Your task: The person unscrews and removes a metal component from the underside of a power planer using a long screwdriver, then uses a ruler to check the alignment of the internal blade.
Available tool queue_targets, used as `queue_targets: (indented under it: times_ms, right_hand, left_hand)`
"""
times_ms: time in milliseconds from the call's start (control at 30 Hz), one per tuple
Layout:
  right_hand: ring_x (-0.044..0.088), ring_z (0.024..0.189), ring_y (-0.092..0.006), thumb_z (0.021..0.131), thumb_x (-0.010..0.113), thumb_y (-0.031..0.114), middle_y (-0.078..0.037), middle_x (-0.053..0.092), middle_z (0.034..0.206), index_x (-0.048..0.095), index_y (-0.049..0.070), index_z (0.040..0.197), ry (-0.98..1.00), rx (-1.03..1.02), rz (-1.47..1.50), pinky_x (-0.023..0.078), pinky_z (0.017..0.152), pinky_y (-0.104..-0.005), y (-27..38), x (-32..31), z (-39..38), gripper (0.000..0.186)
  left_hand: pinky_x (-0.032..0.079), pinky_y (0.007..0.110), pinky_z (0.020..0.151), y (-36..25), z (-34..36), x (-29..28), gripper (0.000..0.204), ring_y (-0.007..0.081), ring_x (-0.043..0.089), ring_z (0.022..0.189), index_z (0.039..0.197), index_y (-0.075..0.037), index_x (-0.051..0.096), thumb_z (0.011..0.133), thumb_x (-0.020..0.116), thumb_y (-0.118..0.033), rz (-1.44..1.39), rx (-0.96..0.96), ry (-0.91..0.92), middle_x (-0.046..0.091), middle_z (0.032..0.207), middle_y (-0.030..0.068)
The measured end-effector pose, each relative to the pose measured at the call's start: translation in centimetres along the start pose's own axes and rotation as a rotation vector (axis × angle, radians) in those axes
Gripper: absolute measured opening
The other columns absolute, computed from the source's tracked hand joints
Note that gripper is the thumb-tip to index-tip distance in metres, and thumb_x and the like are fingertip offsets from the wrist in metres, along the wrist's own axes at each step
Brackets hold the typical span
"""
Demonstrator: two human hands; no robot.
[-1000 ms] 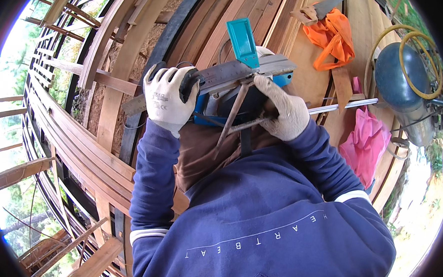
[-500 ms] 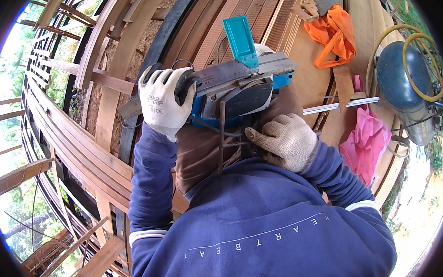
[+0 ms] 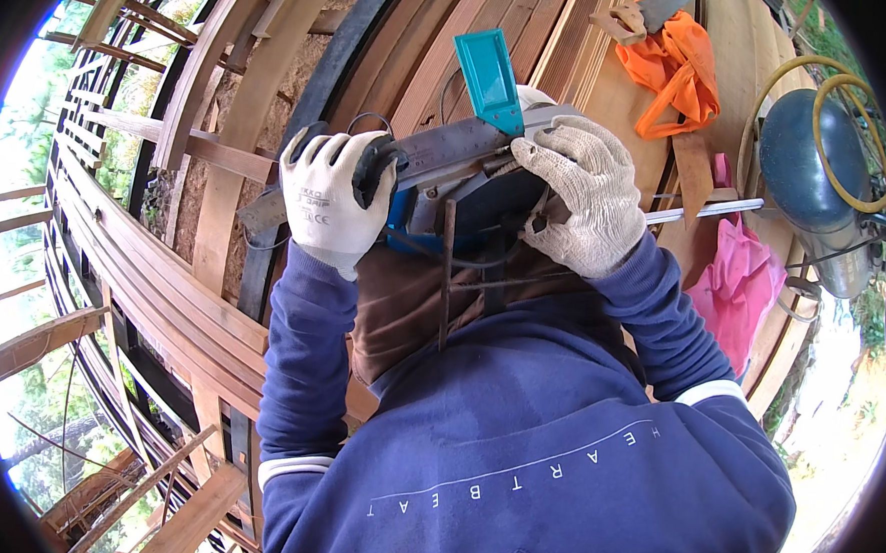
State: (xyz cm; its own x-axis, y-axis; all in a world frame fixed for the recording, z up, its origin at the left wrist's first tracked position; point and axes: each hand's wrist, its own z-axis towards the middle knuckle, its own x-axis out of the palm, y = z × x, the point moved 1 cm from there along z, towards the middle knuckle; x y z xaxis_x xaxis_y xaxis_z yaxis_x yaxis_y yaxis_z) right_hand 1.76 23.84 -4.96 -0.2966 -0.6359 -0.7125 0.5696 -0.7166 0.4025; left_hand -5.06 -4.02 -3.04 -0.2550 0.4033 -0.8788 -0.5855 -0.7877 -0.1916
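Observation:
An electric planer (image 3: pixel 487 207) with a blue and black body rests over my lap, its flat metal side facing away from me. Across that side lies the steel blade of a try square (image 3: pixel 488 79), whose teal handle sticks up and away. My left hand (image 3: pixel 332 196), in a whitish work glove, is closed around the black knob at the planer's left end. My right hand (image 3: pixel 593 189), gloved too, grips the planer's right end, fingers bent over the metal edge near the square and thumb beneath. Its fingers partly hide that end.
Brown boards (image 3: pixel 465 52) run lengthwise ahead. At far right lie a handsaw (image 3: pixel 627 24), an orange cloth (image 3: pixel 669 78) and a pink cloth (image 3: pixel 739 277), near a dark rounded container (image 3: pixel 816 146) with a yellow hose. A timber framework (image 3: pixel 151 301) fills the left side.
My right hand has risen from beside my lap, finger pointing, to take hold of the planer's right end. The left hand keeps its grip on the knob.

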Motion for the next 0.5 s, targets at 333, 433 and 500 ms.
queue_targets:
  times_ms: [333,433,500]
  right_hand:
    - [0.064,0.114,-0.0386,0.047,0.089,0.018,-0.013,0.069,0.115,0.072,0.011,0.123,-0.015,0.06,0.008,0.05,0.102,-0.0523,0.4,0.36,-0.56,0.079]
    - [0.064,0.114,-0.0386,0.046,0.089,0.017,-0.013,0.068,0.116,0.072,0.011,0.123,-0.032,0.051,-0.029,0.051,0.102,-0.0524,0.31,0.6,-0.85,0.079]
    - [0.064,0.115,-0.0387,0.045,0.089,0.016,-0.013,0.068,0.118,0.071,0.011,0.124,-0.036,0.041,-0.022,0.051,0.102,-0.0524,0.27,0.69,-0.88,0.081]
  left_hand:
    - [0.044,0.045,0.104,-0.14,-0.23,-0.11,0.026,0.0312,0.067,0.098,0.107,-0.011,0.075,0.082,0.073,-0.009,-0.014,-0.003,-0.008,0.073,0.097,0.0087]
    - [0.044,0.045,0.104,-0.18,-0.22,-0.17,0.026,0.0307,0.067,0.097,0.107,-0.011,0.075,0.082,0.073,-0.009,-0.012,0.003,-0.007,0.073,0.098,0.008]
    - [0.044,0.045,0.103,-0.16,-0.29,-0.14,0.026,0.0303,0.068,0.096,0.107,-0.012,0.075,0.082,0.074,-0.01,-0.012,0.0,0.003,0.074,0.098,0.0075]
